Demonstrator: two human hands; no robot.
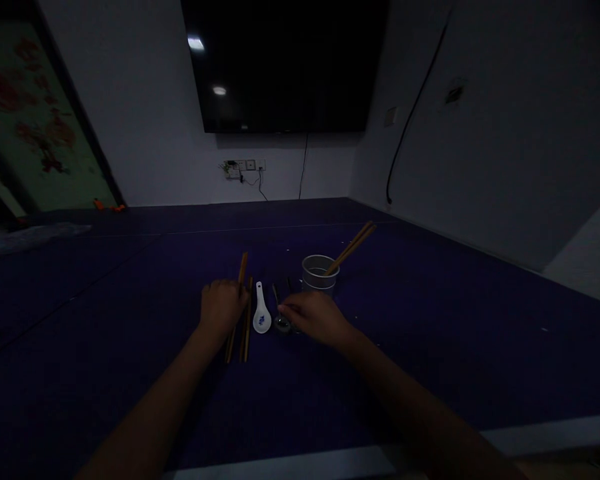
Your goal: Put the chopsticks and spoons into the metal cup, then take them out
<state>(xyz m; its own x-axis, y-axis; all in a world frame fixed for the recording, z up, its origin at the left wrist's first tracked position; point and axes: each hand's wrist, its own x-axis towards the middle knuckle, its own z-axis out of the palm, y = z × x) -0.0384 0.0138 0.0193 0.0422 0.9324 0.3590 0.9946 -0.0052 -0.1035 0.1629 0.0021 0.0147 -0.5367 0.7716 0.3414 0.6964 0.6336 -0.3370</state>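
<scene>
My left hand (223, 307) is closed around wooden chopsticks (243, 265), which stick out beyond and below the fingers. More chopsticks (247, 333) lie just to its right. A white spoon (261, 320) with a blue motif lies between my two hands, its bowl toward me. My right hand (314, 315) pinches the handle of a metal spoon (282, 325) whose bowl rests on the purple surface. Another dark, thin handle (289, 285) shows beside it, its lower part hidden by my fingers. Behind my right hand stands a grey metal cup (318, 273) with chopsticks (353, 248) leaning out to the right.
The purple surface (430, 347) reaches to the walls, with a pale front edge (290, 467). Clear plastic (35, 237) lies at the far left, near an orange object (107, 207). A large dark television (290, 67) hangs above sockets (245, 167) with cables.
</scene>
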